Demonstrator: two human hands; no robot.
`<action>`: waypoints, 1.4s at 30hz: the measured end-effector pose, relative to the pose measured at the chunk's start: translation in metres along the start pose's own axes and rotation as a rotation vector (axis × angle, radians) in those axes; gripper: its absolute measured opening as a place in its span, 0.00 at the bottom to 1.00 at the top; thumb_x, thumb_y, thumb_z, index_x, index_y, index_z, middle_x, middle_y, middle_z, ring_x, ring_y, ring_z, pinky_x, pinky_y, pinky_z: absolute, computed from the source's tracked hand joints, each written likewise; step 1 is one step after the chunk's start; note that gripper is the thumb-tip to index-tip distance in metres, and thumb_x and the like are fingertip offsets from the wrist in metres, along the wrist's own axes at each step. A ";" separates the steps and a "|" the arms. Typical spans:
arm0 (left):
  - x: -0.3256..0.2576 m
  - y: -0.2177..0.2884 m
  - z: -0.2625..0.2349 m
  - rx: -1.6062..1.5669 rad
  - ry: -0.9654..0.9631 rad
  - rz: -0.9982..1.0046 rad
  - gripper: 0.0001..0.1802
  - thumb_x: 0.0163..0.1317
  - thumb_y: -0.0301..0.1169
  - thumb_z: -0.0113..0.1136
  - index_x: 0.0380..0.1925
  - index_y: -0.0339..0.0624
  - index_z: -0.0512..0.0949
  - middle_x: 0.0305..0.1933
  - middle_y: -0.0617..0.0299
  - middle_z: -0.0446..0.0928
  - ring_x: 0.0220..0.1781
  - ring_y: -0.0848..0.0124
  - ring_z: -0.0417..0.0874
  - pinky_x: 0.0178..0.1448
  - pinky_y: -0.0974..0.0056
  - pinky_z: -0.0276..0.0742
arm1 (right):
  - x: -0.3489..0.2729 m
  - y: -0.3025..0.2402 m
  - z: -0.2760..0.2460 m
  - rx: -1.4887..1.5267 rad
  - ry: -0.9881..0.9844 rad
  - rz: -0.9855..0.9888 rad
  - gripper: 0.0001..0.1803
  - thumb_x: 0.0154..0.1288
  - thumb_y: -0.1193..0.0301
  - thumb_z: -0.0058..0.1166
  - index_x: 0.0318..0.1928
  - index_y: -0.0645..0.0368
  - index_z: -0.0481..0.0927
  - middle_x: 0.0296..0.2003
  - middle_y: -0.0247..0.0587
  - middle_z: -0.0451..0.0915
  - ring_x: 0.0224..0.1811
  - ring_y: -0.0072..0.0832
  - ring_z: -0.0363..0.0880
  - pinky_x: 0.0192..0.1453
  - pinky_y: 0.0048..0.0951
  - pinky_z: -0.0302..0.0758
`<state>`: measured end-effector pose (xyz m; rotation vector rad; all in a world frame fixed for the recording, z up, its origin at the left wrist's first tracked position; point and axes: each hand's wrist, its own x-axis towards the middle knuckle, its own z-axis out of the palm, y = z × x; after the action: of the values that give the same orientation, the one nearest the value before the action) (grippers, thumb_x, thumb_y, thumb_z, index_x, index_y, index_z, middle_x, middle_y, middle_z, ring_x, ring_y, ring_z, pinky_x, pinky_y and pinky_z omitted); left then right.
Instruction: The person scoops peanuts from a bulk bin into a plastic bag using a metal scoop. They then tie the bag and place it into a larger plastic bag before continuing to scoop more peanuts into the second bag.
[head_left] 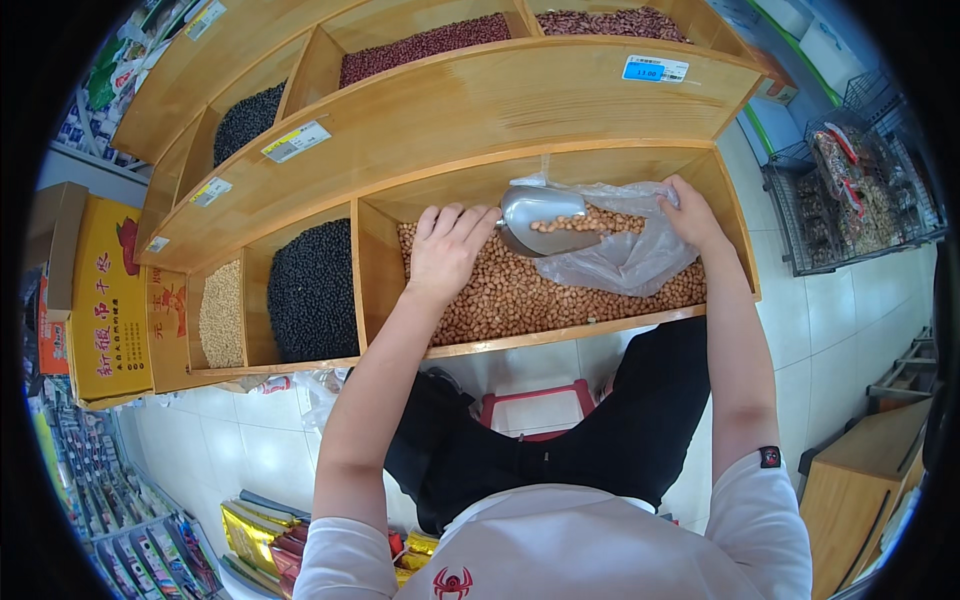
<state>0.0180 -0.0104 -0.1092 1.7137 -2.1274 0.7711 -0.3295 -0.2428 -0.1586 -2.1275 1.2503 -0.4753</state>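
Note:
My left hand (446, 248) is closed around the handle of a metal scoop (528, 207), which lies tilted over the large front compartment. Chickpeas (612, 220) run from the scoop's mouth into a clear plastic bag (612, 266). At the bag's upper right edge, my right hand (691, 214) pinches the plastic and holds the mouth open toward the scoop. Below both lies a bed of loose chickpeas (490, 302) filling the wooden compartment; the bag's lower side rests on or just above them.
Left of the chickpeas, wooden dividers (357, 280) separate black beans (312, 290) and pale grains (221, 315). A raised back tier holds red beans (425, 48) and dark beans (246, 122). A yellow carton (108, 300) stands left, a wire basket (850, 190) right, a red stool (535, 410) below.

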 end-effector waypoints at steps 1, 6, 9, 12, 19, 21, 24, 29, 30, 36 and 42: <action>0.000 0.000 -0.001 0.015 0.008 -0.001 0.18 0.58 0.30 0.61 0.50 0.54 0.82 0.49 0.76 0.81 0.51 0.73 0.78 0.61 0.62 0.64 | 0.000 0.000 0.000 -0.001 0.002 0.000 0.13 0.70 0.69 0.57 0.51 0.60 0.74 0.48 0.53 0.82 0.52 0.49 0.80 0.57 0.42 0.75; 0.001 0.000 -0.004 0.017 0.033 -0.011 0.19 0.57 0.29 0.62 0.50 0.54 0.82 0.49 0.76 0.81 0.51 0.73 0.78 0.60 0.62 0.64 | 0.001 0.000 0.000 0.001 -0.002 -0.007 0.14 0.70 0.68 0.57 0.51 0.60 0.74 0.49 0.54 0.81 0.53 0.49 0.79 0.58 0.41 0.74; 0.001 -0.003 -0.005 -0.013 0.031 -0.047 0.18 0.58 0.28 0.64 0.50 0.54 0.81 0.50 0.75 0.81 0.51 0.71 0.78 0.61 0.60 0.65 | 0.002 0.004 0.001 -0.010 0.008 -0.015 0.14 0.70 0.68 0.57 0.51 0.60 0.74 0.50 0.54 0.81 0.53 0.49 0.79 0.58 0.41 0.75; -0.003 -0.014 -0.002 -0.059 0.050 -0.158 0.18 0.58 0.28 0.67 0.49 0.53 0.79 0.49 0.71 0.81 0.51 0.68 0.79 0.62 0.58 0.66 | 0.002 0.003 0.001 -0.011 0.003 -0.005 0.14 0.70 0.68 0.57 0.52 0.59 0.74 0.49 0.53 0.82 0.53 0.49 0.80 0.58 0.41 0.75; -0.026 -0.045 -0.002 -0.388 0.028 -0.380 0.17 0.53 0.17 0.67 0.42 0.43 0.76 0.44 0.58 0.79 0.50 0.55 0.79 0.58 0.53 0.72 | 0.001 0.002 0.001 -0.006 0.004 -0.015 0.14 0.70 0.67 0.57 0.51 0.59 0.75 0.48 0.53 0.82 0.52 0.48 0.80 0.57 0.41 0.76; -0.033 -0.051 0.001 -0.540 -0.071 -0.442 0.18 0.52 0.15 0.65 0.41 0.44 0.76 0.42 0.58 0.78 0.50 0.53 0.79 0.59 0.53 0.72 | 0.001 0.002 0.002 0.006 0.002 -0.009 0.14 0.70 0.67 0.57 0.51 0.59 0.75 0.48 0.53 0.82 0.52 0.49 0.80 0.57 0.41 0.76; -0.034 -0.051 0.000 -0.546 -0.198 -0.371 0.18 0.49 0.14 0.63 0.38 0.46 0.77 0.40 0.59 0.77 0.51 0.54 0.78 0.60 0.51 0.71 | 0.001 0.005 0.003 0.008 0.018 -0.026 0.14 0.70 0.67 0.58 0.51 0.59 0.75 0.48 0.54 0.82 0.52 0.49 0.80 0.57 0.41 0.75; -0.037 -0.053 0.004 -0.364 -0.265 -0.221 0.15 0.49 0.15 0.61 0.33 0.48 0.77 0.38 0.61 0.77 0.51 0.56 0.77 0.66 0.51 0.66 | 0.002 0.008 0.001 -0.018 0.005 -0.048 0.14 0.70 0.67 0.58 0.51 0.60 0.74 0.48 0.55 0.82 0.52 0.51 0.80 0.57 0.42 0.75; -0.038 -0.053 0.005 -0.328 -0.298 -0.214 0.14 0.50 0.15 0.60 0.33 0.48 0.77 0.38 0.61 0.77 0.52 0.57 0.77 0.68 0.51 0.65 | 0.002 0.008 0.001 -0.010 -0.001 -0.029 0.14 0.70 0.67 0.58 0.51 0.60 0.74 0.48 0.55 0.82 0.52 0.51 0.80 0.57 0.42 0.75; -0.051 -0.062 0.020 -0.091 -0.344 -0.379 0.09 0.58 0.22 0.57 0.34 0.51 0.78 0.39 0.62 0.78 0.55 0.59 0.76 0.75 0.50 0.58 | 0.000 -0.005 0.001 -0.009 -0.004 -0.002 0.14 0.70 0.67 0.57 0.50 0.60 0.74 0.47 0.55 0.82 0.51 0.50 0.80 0.56 0.42 0.75; -0.043 -0.049 0.024 -0.090 -0.372 -0.304 0.12 0.55 0.20 0.60 0.34 0.52 0.78 0.41 0.63 0.78 0.56 0.59 0.77 0.71 0.50 0.62 | 0.002 0.009 0.001 -0.010 0.012 -0.058 0.13 0.70 0.67 0.57 0.49 0.61 0.75 0.46 0.55 0.82 0.50 0.50 0.80 0.55 0.42 0.75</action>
<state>0.0777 0.0035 -0.1410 2.1972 -2.0037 0.2852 -0.3339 -0.2473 -0.1657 -2.1776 1.2019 -0.5080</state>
